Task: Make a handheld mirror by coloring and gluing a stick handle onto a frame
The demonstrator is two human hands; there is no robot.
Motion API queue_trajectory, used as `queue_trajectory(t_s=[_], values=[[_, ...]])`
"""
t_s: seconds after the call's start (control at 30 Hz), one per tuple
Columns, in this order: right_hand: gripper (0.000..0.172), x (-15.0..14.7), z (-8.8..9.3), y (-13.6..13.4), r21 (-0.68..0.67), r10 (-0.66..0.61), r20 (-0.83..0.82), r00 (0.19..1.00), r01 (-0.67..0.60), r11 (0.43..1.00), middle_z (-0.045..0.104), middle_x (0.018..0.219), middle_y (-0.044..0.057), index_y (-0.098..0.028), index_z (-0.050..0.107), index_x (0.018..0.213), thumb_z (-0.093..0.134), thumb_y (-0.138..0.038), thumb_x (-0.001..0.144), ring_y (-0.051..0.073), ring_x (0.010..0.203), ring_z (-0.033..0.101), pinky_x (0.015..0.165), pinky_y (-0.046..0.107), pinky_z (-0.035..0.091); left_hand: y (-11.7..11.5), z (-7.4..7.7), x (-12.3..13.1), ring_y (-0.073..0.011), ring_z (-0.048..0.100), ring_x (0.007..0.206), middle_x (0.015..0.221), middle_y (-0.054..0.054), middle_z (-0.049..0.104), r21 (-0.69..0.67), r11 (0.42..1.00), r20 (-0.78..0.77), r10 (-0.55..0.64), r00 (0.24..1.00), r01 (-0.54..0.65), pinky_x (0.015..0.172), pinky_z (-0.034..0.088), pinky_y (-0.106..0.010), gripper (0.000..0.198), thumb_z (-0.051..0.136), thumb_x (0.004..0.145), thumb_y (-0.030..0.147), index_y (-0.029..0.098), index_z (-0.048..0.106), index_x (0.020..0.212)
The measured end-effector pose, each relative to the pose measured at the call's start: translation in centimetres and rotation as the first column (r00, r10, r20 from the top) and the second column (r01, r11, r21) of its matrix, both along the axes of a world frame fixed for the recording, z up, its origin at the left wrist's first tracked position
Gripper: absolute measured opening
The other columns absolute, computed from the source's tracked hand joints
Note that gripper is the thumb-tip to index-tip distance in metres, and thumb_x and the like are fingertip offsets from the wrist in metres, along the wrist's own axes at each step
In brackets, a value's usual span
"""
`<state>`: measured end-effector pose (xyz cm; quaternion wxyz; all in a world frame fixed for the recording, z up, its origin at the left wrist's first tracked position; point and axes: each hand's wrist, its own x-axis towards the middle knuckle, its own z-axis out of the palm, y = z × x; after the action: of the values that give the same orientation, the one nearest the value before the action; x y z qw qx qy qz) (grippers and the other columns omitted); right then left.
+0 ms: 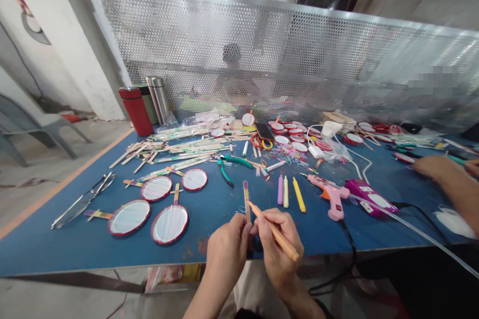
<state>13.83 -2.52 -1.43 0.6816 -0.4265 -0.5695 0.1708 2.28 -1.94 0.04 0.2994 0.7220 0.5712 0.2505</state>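
My left hand (227, 249) is closed near the table's front edge, pinching the near end of a painted craft stick (246, 199) that points away from me. My right hand (276, 246) is closed round an orange marker (275, 231) held like a pen, its tip touching the stick near my left thumb. Three crayon-like markers, purple (280, 189), pale yellow (285, 192) and yellow (298, 194), lie just beyond. A pink glue gun (329, 193) rests to the right.
The blue table (75, 239) holds several round mirrors on stick handles (169, 223), loose sticks, green pliers (228, 164), red-rimmed discs and three flasks (136, 109) at back left. A perforated metal screen stands behind. Another person's arm (449, 179) reaches in from the right.
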Motion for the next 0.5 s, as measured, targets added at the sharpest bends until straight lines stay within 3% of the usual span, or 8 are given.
queue_trajectory(t_s=[0.2,0.37,0.5], values=[[0.007,-0.15,0.24,0.14,-0.045,-0.017,0.06,0.998,0.02,0.999,0.06,0.075,0.0,-0.02,0.056,0.085,0.056,-0.014,0.088,0.013,0.065,0.062,0.058,0.024,0.053,-0.06,-0.08,-0.06,-0.0167,0.061,0.064,0.071,-0.002,0.065,0.035,0.999,-0.009,-0.011,1.0,0.011,0.059,0.038,-0.024,0.028,0.028,0.094,0.034,0.022,0.051,0.083],[0.007,-0.16,0.05,0.2,-0.056,-0.057,0.008,0.998,0.058,0.997,0.059,0.072,-0.003,-0.021,0.055,0.088,0.056,-0.015,0.089,0.011,0.06,0.061,0.055,0.022,0.053,0.03,-0.03,0.04,-0.0155,0.058,0.06,0.066,-0.001,0.061,0.03,1.0,-0.002,0.0,1.0,0.0,0.058,0.036,-0.023,0.025,0.03,0.094,0.032,0.023,0.046,0.077],[0.007,-0.22,0.29,0.21,-0.054,-0.021,-0.019,1.0,0.019,0.998,0.059,0.072,-0.003,-0.022,0.054,0.086,0.056,-0.016,0.089,0.012,0.062,0.063,0.056,0.022,0.053,-0.01,0.01,-0.01,-0.0152,0.056,0.058,0.065,0.0,0.06,0.034,0.999,-0.003,-0.003,1.0,0.003,0.057,0.034,-0.023,0.024,0.031,0.093,0.031,0.023,0.045,0.075]])
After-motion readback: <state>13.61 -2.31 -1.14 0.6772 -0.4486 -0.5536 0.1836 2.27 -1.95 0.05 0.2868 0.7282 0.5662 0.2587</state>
